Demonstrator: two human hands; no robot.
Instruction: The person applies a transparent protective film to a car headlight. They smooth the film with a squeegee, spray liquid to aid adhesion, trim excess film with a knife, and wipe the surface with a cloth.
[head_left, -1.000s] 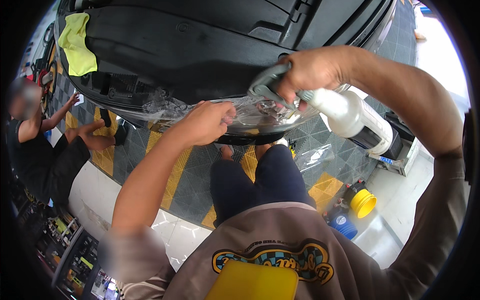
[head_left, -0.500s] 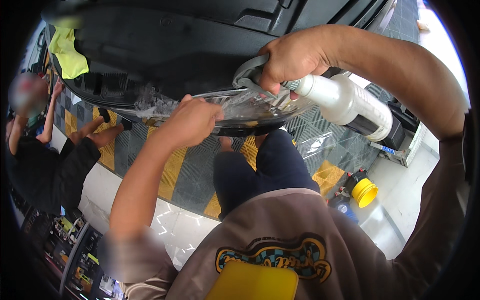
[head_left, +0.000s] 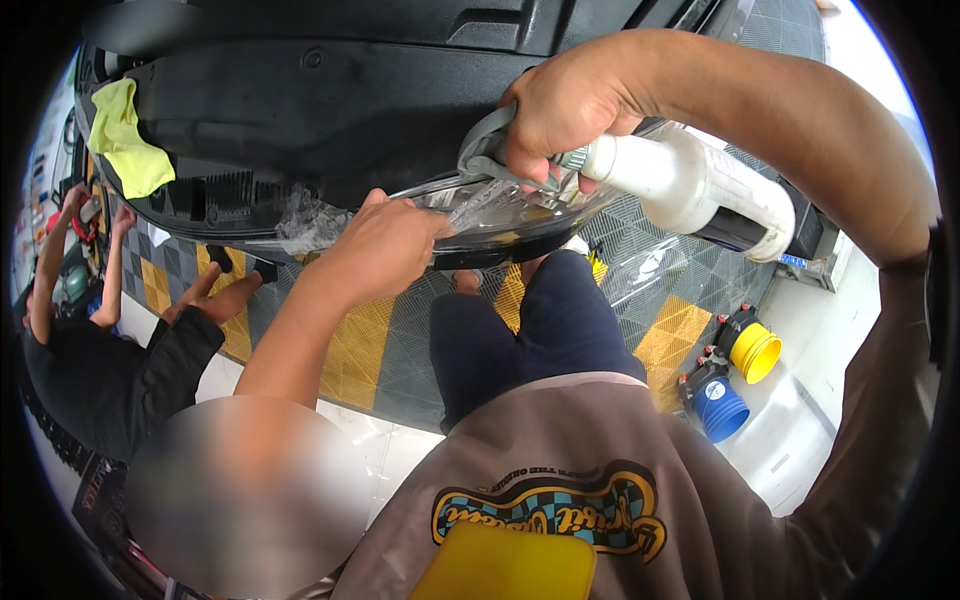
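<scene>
My right hand (head_left: 570, 115) is wrapped round the grey trigger head of a white spray bottle (head_left: 700, 185). The bottle lies almost on its side, its nozzle facing left over a headlight (head_left: 530, 215) at the car's front edge. Pinched in my left hand (head_left: 385, 245) is the edge of a clear film (head_left: 470, 212), stretched across the headlight. A crumpled part of the same kind of film bunches up just left of that hand. Its fingertips are partly hidden.
A black plastic panel (head_left: 300, 100) of the car spans the top, with a yellow-green cloth (head_left: 130, 140) on its left. Another person (head_left: 110, 375) crouches at left. Yellow (head_left: 757, 353) and blue buckets (head_left: 720, 408) stand at right. A yellow flat piece (head_left: 510, 565) sits at my chest.
My view has shifted slightly, while both hands keep their grips. The bottle appears a little further right and higher. The other person's arms have moved, with both hands now raised.
</scene>
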